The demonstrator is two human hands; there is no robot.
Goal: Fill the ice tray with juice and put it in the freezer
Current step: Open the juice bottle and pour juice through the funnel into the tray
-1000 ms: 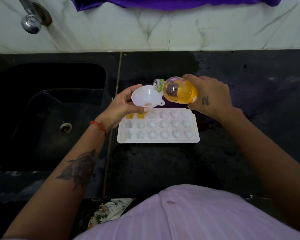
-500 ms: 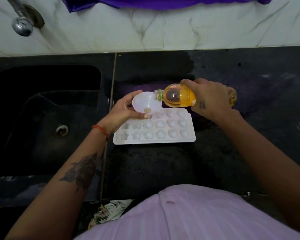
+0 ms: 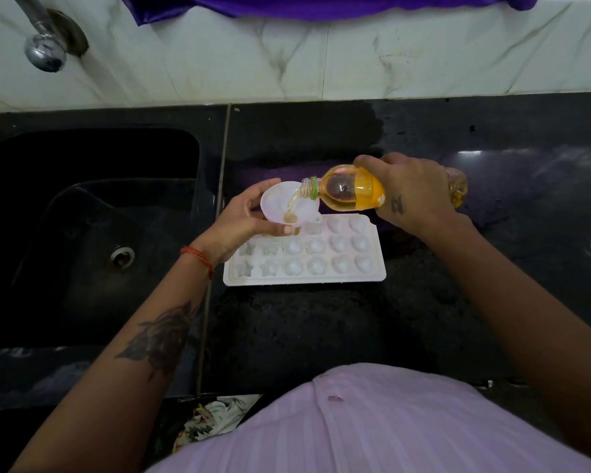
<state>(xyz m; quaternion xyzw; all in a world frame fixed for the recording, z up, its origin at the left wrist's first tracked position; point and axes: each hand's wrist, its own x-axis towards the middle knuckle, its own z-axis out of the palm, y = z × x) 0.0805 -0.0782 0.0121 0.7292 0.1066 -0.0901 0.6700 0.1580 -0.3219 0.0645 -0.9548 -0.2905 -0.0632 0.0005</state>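
Fingers [image 3: 372,165] of the right hand [image 3: 413,196] are wrapped closed around a clear plastic juice bottle [image 3: 352,194], tipped nearly level, with orange liquid inside, a yellow label and a green neck ring. Its uncapped mouth sits over the rim of a white, smooth, conical plastic funnel [image 3: 287,206]; a thin pale stream runs into the bowl and pools at the throat. Left hand [image 3: 243,220] has its fingers curled closed on the funnel, thumb at the near rim, the others behind. Funnel spout points into a far-row cell of the ice tray [image 3: 304,278], a white rectangular moulded tray with star, flower and heart-shaped cells, lying flat on the black speckled stone tabletop [image 3: 304,336], just right of the dark recessed sink [image 3: 82,216].
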